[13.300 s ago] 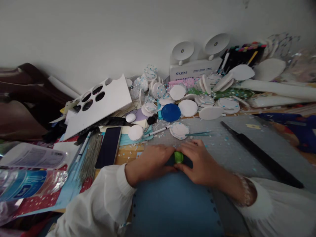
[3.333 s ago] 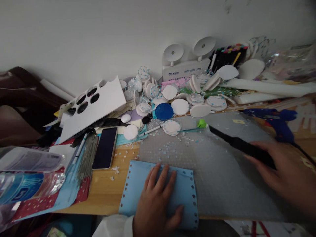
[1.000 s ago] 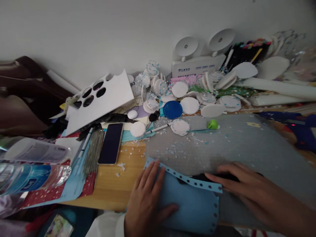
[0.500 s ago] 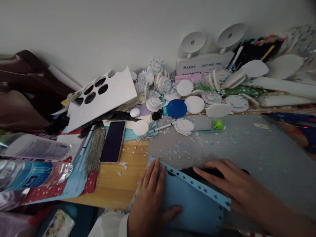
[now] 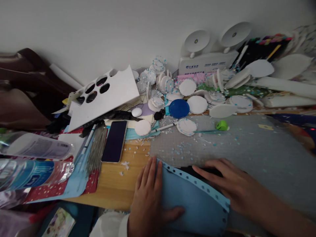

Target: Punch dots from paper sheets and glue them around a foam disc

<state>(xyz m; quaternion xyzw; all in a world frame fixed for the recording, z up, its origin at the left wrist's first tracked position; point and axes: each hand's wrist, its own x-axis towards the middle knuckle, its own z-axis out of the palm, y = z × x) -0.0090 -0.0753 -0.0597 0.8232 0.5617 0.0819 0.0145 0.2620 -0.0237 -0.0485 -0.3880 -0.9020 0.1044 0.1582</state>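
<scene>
A light blue paper sheet (image 5: 192, 200) lies in front of me, with a row of small star-shaped cutouts along its upper edge strip and more at its right end. My left hand (image 5: 150, 197) rests flat on the sheet's left part, fingers stretched forward and thumb out to the side. Behind the upper edge my right hand (image 5: 232, 181) is closed over a long black tool (image 5: 194, 171), index finger reaching along it. Paper and hand hide most of this tool, so its kind does not show.
A grey cutting mat (image 5: 247, 148) carries blue and white scraps. White foam discs (image 5: 197, 104), a blue disc (image 5: 179, 108) and a holed white board (image 5: 113, 98) crowd the back. Leftward are a phone (image 5: 115, 141), wire stems (image 5: 95, 148) and a bottle (image 5: 37, 172).
The starred strip lies closer over the sheet, and less of the black tool shows beneath it. The sheet's right end has shifted slightly right. Both hands stay nearly in place.
</scene>
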